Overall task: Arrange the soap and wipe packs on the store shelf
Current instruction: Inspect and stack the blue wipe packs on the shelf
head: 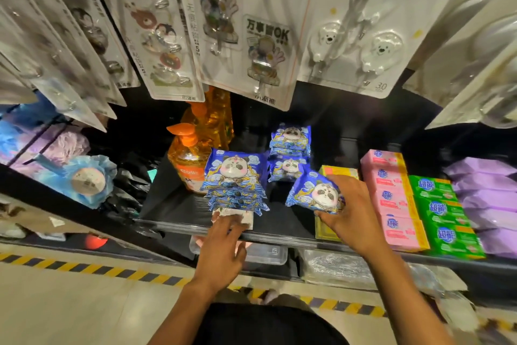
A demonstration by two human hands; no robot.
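Toppling threatens the wipe stack (235,176), touched by the left hand (223,244) with straight fingers (227,223), if the right hand (349,213), gripping a loose pack (312,193), bumps it.

Wipe pack (309,190): glossy plastic film, crinkly at edges. Soap boxes (397,199): smooth glossy card. Bottle (190,165): clear shiny plastic. Shelf (179,204): smooth, semi-matt. Hook cards (268,45): paper w/ clear plastic blisters. Bath puffs (81,176): soft mesh. Floor (70,302): smooth, slight sheen.
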